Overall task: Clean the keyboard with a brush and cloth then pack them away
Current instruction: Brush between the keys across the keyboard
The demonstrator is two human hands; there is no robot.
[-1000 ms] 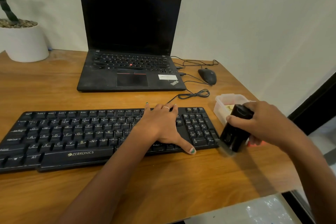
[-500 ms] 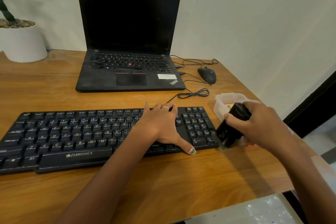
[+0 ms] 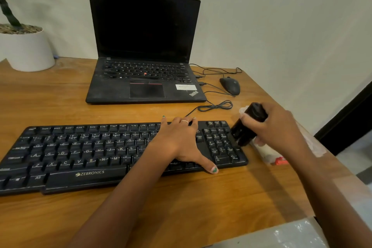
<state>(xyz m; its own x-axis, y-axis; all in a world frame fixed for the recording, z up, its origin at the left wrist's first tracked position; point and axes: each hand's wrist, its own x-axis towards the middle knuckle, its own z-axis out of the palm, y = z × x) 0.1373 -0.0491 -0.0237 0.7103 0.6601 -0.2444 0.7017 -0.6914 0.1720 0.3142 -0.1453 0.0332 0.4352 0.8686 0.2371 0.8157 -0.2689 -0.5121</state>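
A black Zebronics keyboard (image 3: 80,153) lies along the front of the wooden desk (image 3: 60,96). My left hand (image 3: 179,143) rests flat on its right-middle keys, fingers spread and thumb at the front edge. My right hand (image 3: 275,129) grips a black brush (image 3: 248,125) tilted down to the left. The brush's lower end sits on the number pad at the keyboard's right end. A clear plastic container (image 3: 267,153) stands behind my right hand, mostly hidden by it. I cannot make out a cloth.
An open black laptop (image 3: 145,78) stands behind the keyboard. A black mouse (image 3: 230,85) and loose cables (image 3: 215,105) lie to its right. A white plant pot (image 3: 24,50) sits at the far left. The desk's right edge drops off just past the container.
My right hand has carried the brush left from beside the keyboard onto the number pad. My left hand has stayed on the keys.
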